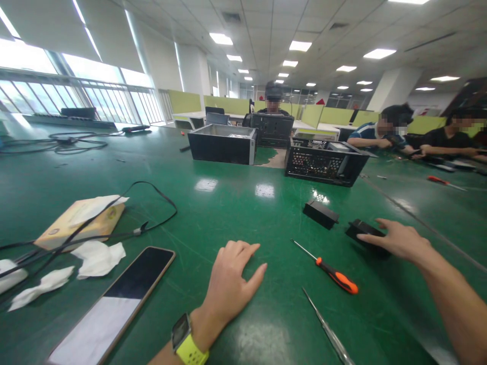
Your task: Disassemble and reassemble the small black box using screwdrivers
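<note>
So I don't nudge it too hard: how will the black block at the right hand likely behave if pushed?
The black block is probably stiff, given its straight edges. It may slide easily, since the green tabletop shows glossy reflections. Its low, boxy shape should make rolling unlikely.

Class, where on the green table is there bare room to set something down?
Free: the central patch between left hand, black cable and computer cases. Crowded: lower left, with phone, tissues and tissue pack; lower right, with orange screwdriver, metal tool, black blocks and right hand.
</note>
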The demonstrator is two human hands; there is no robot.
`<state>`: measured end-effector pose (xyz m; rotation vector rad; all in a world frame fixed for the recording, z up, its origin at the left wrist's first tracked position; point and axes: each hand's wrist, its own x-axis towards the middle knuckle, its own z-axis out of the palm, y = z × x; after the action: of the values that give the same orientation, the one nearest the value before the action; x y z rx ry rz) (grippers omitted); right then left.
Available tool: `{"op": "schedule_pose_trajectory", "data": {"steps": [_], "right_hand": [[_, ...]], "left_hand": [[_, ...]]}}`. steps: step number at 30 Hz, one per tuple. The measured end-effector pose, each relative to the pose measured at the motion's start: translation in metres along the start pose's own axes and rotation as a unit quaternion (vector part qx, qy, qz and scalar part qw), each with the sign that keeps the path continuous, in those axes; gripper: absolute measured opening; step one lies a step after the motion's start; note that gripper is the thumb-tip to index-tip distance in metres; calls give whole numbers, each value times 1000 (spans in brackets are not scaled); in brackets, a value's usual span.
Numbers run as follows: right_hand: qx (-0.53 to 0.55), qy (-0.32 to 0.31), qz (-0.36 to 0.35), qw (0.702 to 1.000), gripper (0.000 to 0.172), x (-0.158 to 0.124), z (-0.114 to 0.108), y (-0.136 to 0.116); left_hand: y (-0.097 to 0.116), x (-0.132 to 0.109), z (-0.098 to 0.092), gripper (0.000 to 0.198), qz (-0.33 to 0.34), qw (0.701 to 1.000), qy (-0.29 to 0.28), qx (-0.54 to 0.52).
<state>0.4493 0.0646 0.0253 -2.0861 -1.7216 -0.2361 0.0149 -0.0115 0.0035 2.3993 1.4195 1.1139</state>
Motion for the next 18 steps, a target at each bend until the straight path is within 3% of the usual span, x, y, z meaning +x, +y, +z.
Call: {"op": "schedule_pose_trajectory", "data": {"steps": [3, 7, 10, 13, 18], "right_hand": [[22, 8, -29, 999, 77, 1, 15, -37], [70, 10, -77, 995, 72, 0, 42, -79], [96, 6, -98, 991, 57, -3, 55, -89], [128, 6, -105, 986, 44, -7, 51, -89], [210, -38, -154, 965, 34, -26, 18, -111]], "left_hand": [[-1, 1, 0, 29, -2, 1000, -2, 2], [-1, 0, 0, 29, -10, 1000, -5, 7], [-1, 0, 0, 28, -9, 1000, -7, 8], [-1, 0, 0, 27, -7, 1000, -7, 10], [-4, -1, 0, 33, -3, 1000, 6, 6]]}}
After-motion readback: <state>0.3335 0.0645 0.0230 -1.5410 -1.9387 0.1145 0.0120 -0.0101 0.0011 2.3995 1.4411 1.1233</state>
